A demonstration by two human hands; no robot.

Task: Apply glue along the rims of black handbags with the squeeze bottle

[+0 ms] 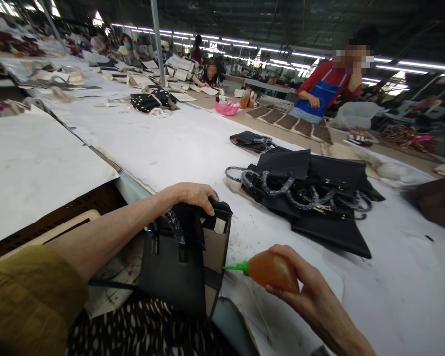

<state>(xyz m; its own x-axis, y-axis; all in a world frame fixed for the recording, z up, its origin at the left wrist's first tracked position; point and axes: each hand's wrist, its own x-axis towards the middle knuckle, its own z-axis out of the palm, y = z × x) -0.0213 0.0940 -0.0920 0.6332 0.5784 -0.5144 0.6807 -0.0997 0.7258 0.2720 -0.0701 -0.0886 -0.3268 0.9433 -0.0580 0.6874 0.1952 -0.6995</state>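
Observation:
A black handbag (172, 277) stands tilted at the table's near edge, its side turned open so the beige lining shows. My left hand (196, 195) is closed on the bag's upper edge, its fingers bent over the rim. In my right hand (300, 277) is an orange-brown glue bottle (272, 271), lying sideways in the fingers. Its green nozzle (235, 267) points left, with the tip at the edge of the bag's open side. The bag's handles (174, 227) are wrapped in clear plastic. Part of the bag's top is hidden behind my left hand.
Several black handbags (319, 193) with plastic-wrapped handles lie piled to the right on the white table (185, 148). Farther back are a dotted black piece (152, 100), a pink basket (227, 107) and brown panels (289, 122). A person in a blue apron (315, 101) stands across the table.

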